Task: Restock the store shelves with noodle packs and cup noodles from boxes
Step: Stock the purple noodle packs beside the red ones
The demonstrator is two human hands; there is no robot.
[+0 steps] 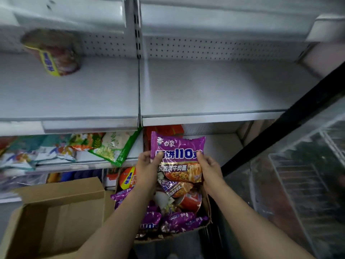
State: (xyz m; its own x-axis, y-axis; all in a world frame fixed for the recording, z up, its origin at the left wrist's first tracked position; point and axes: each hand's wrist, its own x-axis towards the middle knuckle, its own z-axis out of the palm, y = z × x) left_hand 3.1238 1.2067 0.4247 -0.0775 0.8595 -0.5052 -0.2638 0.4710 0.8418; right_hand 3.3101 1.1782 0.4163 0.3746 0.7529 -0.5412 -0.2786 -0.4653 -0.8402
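A purple noodle pack (178, 146) is held upright above the box, in front of the lower shelf. My left hand (148, 168) grips its left edge and my right hand (210, 170) grips its right edge. Below them an open cardboard box (206, 202) holds several purple noodle packs (183, 220) and red cup noodles (190, 200). A yellow-lidded cup (127, 178) lies at the box's far left. On the white middle shelf (214, 86) a single cup noodle (54, 51) lies on its side at the far left.
An empty open cardboard box (52, 217) stands at the lower left. The lower shelf on the left carries green and mixed snack bags (112, 146). Red packs (164, 130) sit behind the held pack. A glass-fronted freezer (298, 174) with wire baskets stands on the right.
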